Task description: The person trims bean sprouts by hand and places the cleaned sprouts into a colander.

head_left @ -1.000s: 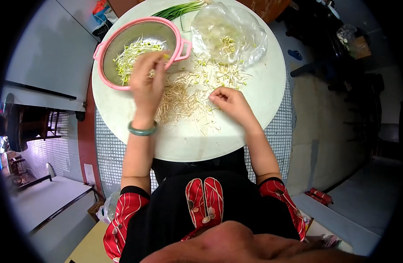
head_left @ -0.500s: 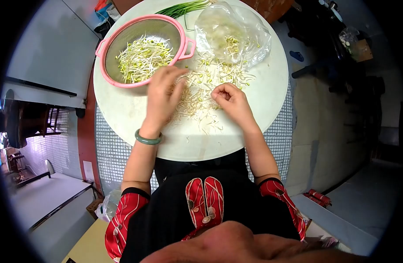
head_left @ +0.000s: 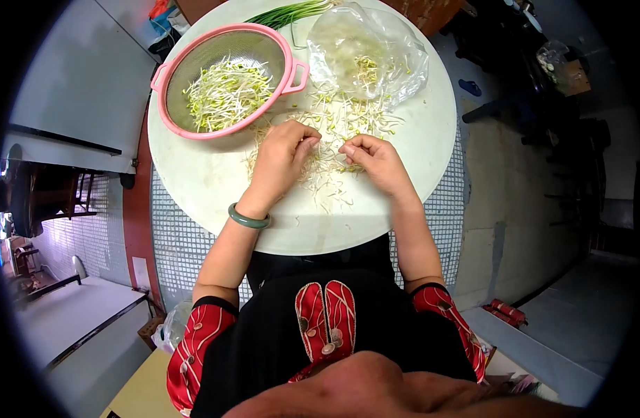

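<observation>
Above the scattered bean sprouts (head_left: pixel 325 180) on the table, both my hands work close together with a small gap between their fingertips. My left hand (head_left: pixel 281 157), a green bangle on its wrist, has thumb and fingers closed in a pinch; what they hold is too small to make out. Thumb and forefinger of my right hand (head_left: pixel 379 164) pinch a bean sprout, seen only in part. Left of them stands a pink-rimmed colander (head_left: pixel 292 68) with a heap of sprouts (head_left: pixel 229 96) in it. A clear plastic bag (head_left: pixel 407 66) holding more sprouts lies beyond my right hand.
The round white table (head_left: pixel 194 177) ends just in front of my body. Green onions (head_left: pixel 288 12) lie at its far edge, behind the colander. A blue slipper (head_left: pixel 469 87) is on the floor at right, and a white surface (head_left: pixel 90 313) stands at lower left.
My left hand has moved right and slightly down, away from the colander's rim, and its fingers have closed into a pinch. My right hand has shifted only slightly.
</observation>
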### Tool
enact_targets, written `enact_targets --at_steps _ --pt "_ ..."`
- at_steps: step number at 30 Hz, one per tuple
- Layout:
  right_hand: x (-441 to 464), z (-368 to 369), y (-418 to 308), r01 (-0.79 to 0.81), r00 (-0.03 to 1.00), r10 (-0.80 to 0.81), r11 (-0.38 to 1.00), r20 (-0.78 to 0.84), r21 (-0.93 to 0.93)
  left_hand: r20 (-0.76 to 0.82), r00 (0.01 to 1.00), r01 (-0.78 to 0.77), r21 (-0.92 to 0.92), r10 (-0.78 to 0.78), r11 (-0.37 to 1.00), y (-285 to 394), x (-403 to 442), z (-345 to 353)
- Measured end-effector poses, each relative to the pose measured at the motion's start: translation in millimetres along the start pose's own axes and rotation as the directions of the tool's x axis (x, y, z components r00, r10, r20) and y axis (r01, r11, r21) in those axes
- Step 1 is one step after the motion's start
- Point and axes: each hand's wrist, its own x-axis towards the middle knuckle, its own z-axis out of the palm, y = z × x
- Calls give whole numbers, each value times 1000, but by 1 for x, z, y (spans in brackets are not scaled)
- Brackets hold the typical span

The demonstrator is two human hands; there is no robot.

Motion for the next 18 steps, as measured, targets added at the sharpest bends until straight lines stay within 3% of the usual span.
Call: enact_targets --at_steps 2,5,8,12,16,18 --pt "-1 -1 3 43 995 -48 998 -89 -53 -34 999 -2 6 2 1000 -1 0 -2" --pt "-7 -8 -4 96 947 -234 860 -221 -500 -16 997 74 -58 -75 996 -3 -1 -9" --pt "-15 -18 -3 111 943 -235 889 -234 -445 20 991 136 -118 -135 984 -8 -4 -20" --pt "-31 -32 -2 101 924 -302 786 -236 -610 60 989 135 -38 -132 990 -13 -12 -34" --pt "-48 -38 -2 111 962 -268 555 -52 -824 304 950 -153 239 76 959 -18 -19 -49" --pt "-49 -38 8 99 967 -254 486 -32 -868 245 961 -185 227 128 956 -8 -17 -47"
